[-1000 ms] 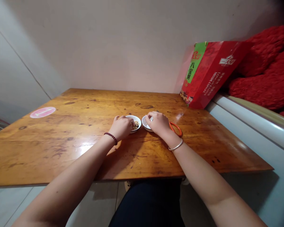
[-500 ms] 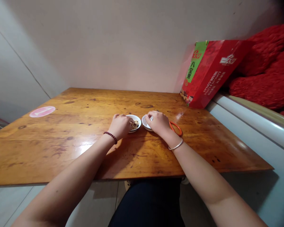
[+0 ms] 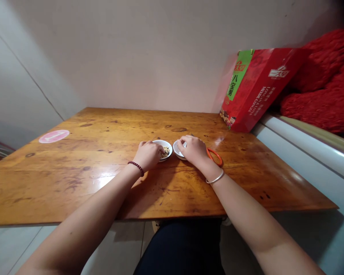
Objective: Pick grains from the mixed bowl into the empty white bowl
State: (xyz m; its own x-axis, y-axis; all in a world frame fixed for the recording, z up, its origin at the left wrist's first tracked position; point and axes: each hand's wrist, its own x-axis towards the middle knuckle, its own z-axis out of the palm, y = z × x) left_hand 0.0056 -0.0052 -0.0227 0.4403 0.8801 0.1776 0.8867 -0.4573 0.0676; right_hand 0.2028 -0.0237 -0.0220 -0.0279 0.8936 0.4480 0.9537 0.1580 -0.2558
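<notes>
My left hand (image 3: 149, 156) reaches over a small white bowl (image 3: 167, 144) from its left side. Its fingers are bent down into the mixed pale and dark grains or beans (image 3: 166, 151) inside; the fingertips are partly hidden, and what they pinch cannot be made out. A second white bowl (image 3: 177, 151) stands just to the right. Over it my right hand (image 3: 193, 149) is curled, thumb and forefinger drawn together, covering much of the bowl's right part. Anything between those fingertips is too small to see. An orange loop (image 3: 215, 156) lies partly behind the right wrist.
The bowls stand on a brown wooden table (image 3: 103, 130) that meets a pale wall. A red carton (image 3: 255, 88) leans at the back right, near red fabric (image 3: 326, 84) on a pale cabinet or appliance (image 3: 309, 152). A pink round sticker (image 3: 54, 136) is at the left.
The whole view has shifted slightly. My left hand has turned a little over its bowl, its fingers still among the grains. My right hand stays curled over the other bowl.
</notes>
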